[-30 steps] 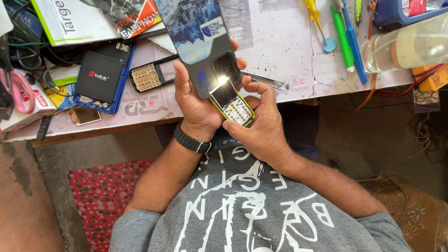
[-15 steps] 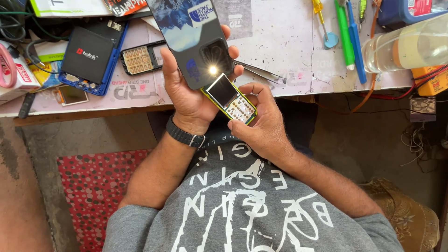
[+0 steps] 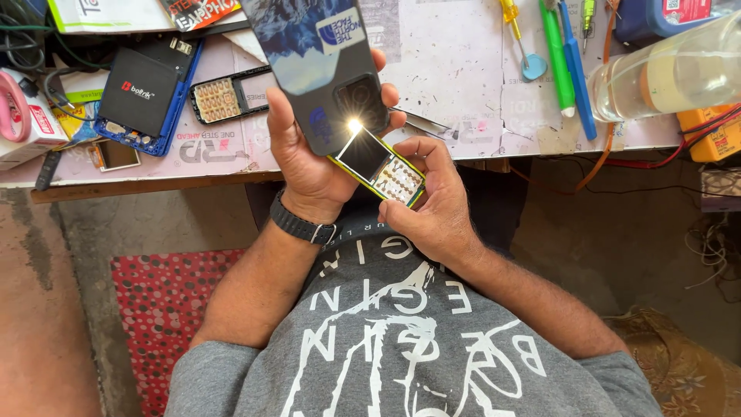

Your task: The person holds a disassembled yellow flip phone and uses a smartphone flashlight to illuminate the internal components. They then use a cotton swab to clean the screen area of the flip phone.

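My left hand (image 3: pixel 309 174), with a black band (image 3: pixel 301 224) on its wrist, grips a large dark smartphone (image 3: pixel 316 69) by its lower end, back side up. Its flashlight glows at the bottom edge. Just under that light, my right hand (image 3: pixel 436 208) holds a small keypad phone with a yellow-green rim (image 3: pixel 378 166), screen and keys facing me. The two phones almost touch at the light. Both hands hover over the front edge of the worktable (image 3: pixel 463 77), above my grey printed shirt.
A blue opened phone with a black battery (image 3: pixel 147 93) and a loose keypad frame (image 3: pixel 228 96) lie at left. Tweezers (image 3: pixel 421 123) rest behind my hands. Green (image 3: pixel 557 58) and blue (image 3: pixel 577 69) tools, a clear bottle (image 3: pixel 671 73) and wires sit at right. A red mat (image 3: pixel 162 309) covers the floor.
The view has slid, so the desk items sit further left and up. Both hands keep their hold, and the small phone has stayed tucked under the light.
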`<state>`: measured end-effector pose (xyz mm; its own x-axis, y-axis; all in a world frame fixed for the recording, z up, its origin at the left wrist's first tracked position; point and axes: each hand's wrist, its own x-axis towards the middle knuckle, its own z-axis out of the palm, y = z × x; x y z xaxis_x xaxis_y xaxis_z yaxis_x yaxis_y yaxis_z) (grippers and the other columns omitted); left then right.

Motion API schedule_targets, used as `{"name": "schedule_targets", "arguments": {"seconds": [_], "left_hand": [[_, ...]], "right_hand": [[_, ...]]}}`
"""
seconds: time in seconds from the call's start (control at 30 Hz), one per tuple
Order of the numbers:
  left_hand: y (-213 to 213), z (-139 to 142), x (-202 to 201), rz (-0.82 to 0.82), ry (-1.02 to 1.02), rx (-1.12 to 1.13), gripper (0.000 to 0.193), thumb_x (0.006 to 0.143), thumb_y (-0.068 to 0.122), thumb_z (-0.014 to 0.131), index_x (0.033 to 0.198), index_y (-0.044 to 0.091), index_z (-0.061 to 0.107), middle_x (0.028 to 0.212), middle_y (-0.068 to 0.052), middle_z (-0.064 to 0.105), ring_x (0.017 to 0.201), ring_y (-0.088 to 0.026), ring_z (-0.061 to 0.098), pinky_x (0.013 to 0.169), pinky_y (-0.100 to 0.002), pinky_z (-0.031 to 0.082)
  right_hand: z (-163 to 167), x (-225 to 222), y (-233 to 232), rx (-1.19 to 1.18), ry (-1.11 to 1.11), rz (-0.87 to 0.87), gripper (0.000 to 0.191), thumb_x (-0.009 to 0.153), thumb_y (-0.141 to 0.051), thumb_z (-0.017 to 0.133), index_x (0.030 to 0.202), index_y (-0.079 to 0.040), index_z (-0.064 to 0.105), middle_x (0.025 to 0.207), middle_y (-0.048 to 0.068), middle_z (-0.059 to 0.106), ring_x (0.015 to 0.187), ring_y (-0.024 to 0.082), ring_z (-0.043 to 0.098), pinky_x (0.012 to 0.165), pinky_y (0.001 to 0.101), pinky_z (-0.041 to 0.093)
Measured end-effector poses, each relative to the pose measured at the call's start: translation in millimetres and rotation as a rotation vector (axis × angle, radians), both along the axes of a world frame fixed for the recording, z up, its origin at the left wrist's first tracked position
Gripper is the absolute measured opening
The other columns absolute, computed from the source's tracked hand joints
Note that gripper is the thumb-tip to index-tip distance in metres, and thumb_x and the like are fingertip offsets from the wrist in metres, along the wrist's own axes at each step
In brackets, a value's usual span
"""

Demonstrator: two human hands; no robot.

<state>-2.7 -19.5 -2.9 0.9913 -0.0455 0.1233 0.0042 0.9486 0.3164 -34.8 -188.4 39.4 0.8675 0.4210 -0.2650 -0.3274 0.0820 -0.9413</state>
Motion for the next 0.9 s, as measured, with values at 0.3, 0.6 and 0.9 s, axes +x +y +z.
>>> {"name": "schedule_targets", "arguments": {"seconds": [0.3,0.6,0.9], "left_hand": [[4.5,5.5,1.5,0.005,-0.049,0.101,0.091,0.093,0.070,0.064,0.143,-0.005,0.049,0.131,-0.021,0.054,0.113,-0.031,0.064,0.090,-0.045,0.063],[11.1,8.6,8.9,0.024,-0.039,0.109,0.090,0.094,0.070,0.063,0.143,-0.005,0.050,0.129,-0.022,0.055,0.111,-0.031,0.064,0.088,-0.045,0.064],[16.9,6.0,14.2,0.042,-0.012,0.053,0.086,0.096,0.069,0.060,0.144,-0.002,0.051,0.130,-0.019,0.056,0.111,-0.030,0.065,0.091,-0.045,0.063]], "right_hand": [[-4.0,1.9,-6.7,0.093,0.010,0.039,0.059,0.079,0.009,0.062,0.132,0.000,0.038,0.109,0.013,0.057,0.084,0.010,0.067,0.072,0.0257,0.062],[-5.6,5.9,-7.8,0.077,0.016,0.055,0.059,0.077,0.009,0.061,0.131,0.001,0.037,0.108,0.013,0.056,0.083,0.011,0.067,0.071,0.0263,0.062],[-10.9,2.8,-14.2,0.104,-0.010,0.035,0.059,0.080,0.010,0.062,0.132,0.000,0.038,0.113,0.012,0.056,0.086,0.010,0.066,0.073,0.0259,0.061]]}}
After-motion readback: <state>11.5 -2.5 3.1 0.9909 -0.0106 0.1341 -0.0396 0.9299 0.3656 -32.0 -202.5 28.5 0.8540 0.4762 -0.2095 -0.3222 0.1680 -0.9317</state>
